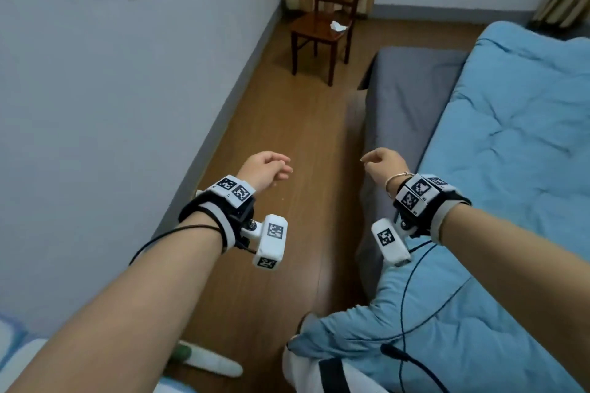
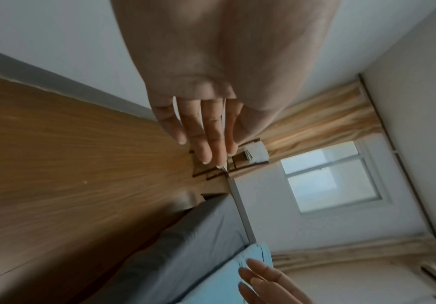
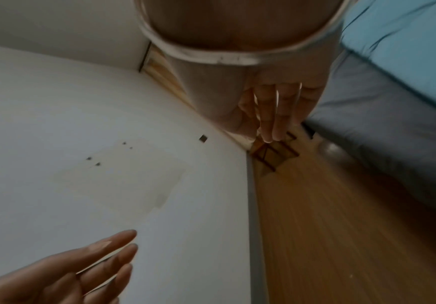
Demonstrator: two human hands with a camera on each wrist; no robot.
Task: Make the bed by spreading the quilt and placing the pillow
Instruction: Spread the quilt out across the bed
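Note:
A light blue quilt [image 1: 510, 143] lies spread over the bed at the right, and its near corner [image 1: 367, 329] hangs crumpled over the bed's edge. A strip of grey sheet [image 1: 412, 96] shows bare along the bed's left side. My left hand [image 1: 274, 169] hovers over the wooden floor, its fingers relaxed and holding nothing. My right hand [image 1: 380, 159] hangs beside the bed's edge, also empty. The left wrist view shows the left fingers [image 2: 206, 131] straight. The right fingers [image 3: 276, 115] are straight in the right wrist view. No pillow is plainly in view.
A wooden chair [image 1: 322, 32] with a white scrap on its seat stands at the far end of the narrow floor strip [image 1: 287, 137]. A grey-white wall [image 1: 111, 73] runs along the left. A white slipper [image 1: 210, 360] lies near my feet.

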